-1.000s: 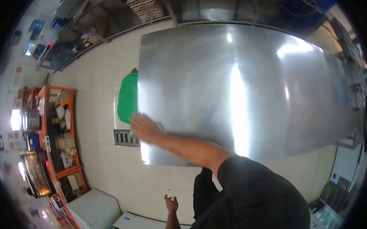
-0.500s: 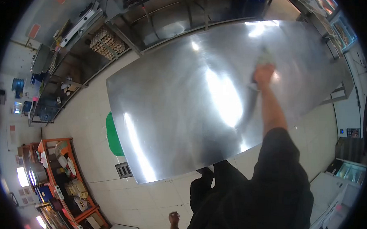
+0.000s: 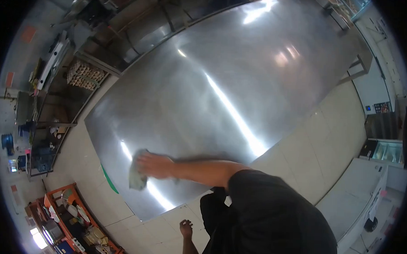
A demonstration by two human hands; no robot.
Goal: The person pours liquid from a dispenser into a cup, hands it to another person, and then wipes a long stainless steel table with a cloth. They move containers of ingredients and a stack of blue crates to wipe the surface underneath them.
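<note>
A large shiny metal table (image 3: 190, 108) fills the middle of the view. Near its left end my right hand (image 3: 156, 165) presses a pale grey-green cloth (image 3: 137, 174) flat against the top, with the arm stretched across the near edge. The cloth bunches out beyond the fingers, which are closed on it. Below the table's near edge hangs my left hand (image 3: 186, 228), over the floor, with its fingers loosely curled and apart and nothing in them.
Stacked egg trays (image 3: 85, 75) sit on a metal shelf at the upper left. An orange rack (image 3: 81, 219) with assorted items stands at the lower left. A green object (image 3: 109, 180) shows beside the table's left edge. White cabinets (image 3: 351, 199) are at the right.
My right hand has swept the cloth from the table's far right part to its left end. My left hand has risen slightly, and the view has shifted and turned.
</note>
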